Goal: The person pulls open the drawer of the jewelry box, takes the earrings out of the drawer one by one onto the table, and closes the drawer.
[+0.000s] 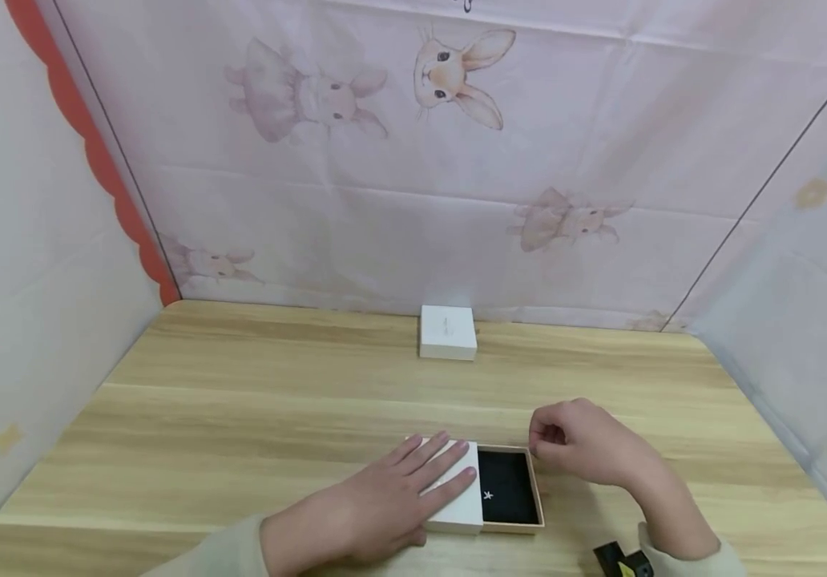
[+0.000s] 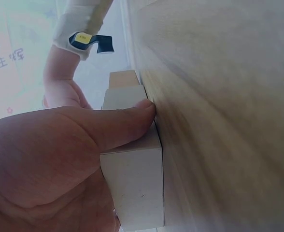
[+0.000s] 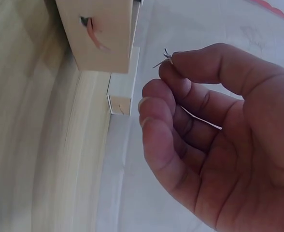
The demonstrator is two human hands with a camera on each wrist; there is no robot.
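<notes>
A white sliding box sits near the front of the table, its sleeve point(image 1: 460, 515) under my left hand point(image 1: 413, 493). The left fingers spread over the top, and in the left wrist view the thumb point(image 2: 127, 126) comes down the box's side. From the sleeve's right end sticks out a tan drawer point(image 3: 103, 53) with a black pad point(image 1: 513, 473). A small silver star-shaped stud point(image 1: 488, 496) shows on the pad. Just beyond the drawer's right end, my right hand point(image 1: 579, 437) pinches another small silver stud point(image 3: 166, 59) between thumb and index finger, the other fingers curled.
A second white box point(image 1: 447, 330) stands at the back of the wooden table point(image 1: 276, 385), against a rabbit-printed cloth point(image 1: 399, 176). A ribbon tab point(image 3: 94, 34) hangs from the drawer's end. A black device point(image 1: 619, 559) shows at the right sleeve.
</notes>
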